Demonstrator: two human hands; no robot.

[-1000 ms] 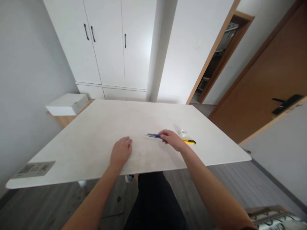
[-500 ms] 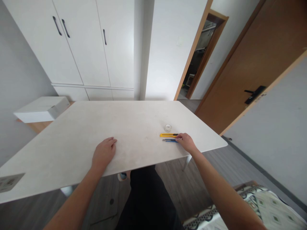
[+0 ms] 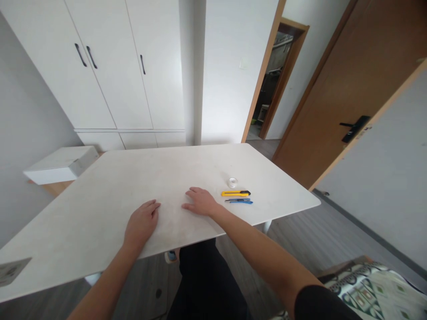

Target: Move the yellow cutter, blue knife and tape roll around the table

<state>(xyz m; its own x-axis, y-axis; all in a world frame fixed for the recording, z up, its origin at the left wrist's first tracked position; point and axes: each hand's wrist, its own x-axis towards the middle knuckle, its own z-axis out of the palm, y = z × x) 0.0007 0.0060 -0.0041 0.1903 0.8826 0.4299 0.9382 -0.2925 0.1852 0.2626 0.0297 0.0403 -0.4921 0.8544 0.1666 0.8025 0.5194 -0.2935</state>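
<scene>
The right hand (image 3: 200,202) spreads, released, near the yellow cutter (image 3: 233,193); the left hand (image 3: 142,222) lies loose, palms hidden from me.

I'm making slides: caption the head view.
Beside the right hand, a tape roll, yellow cutter and blue cutter lie on a white table.

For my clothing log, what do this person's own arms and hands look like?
The left hand and right hand are both ungloved. The left forearm is bare as far as it shows; the right arm is bare up to a plain black sleeve.
</scene>
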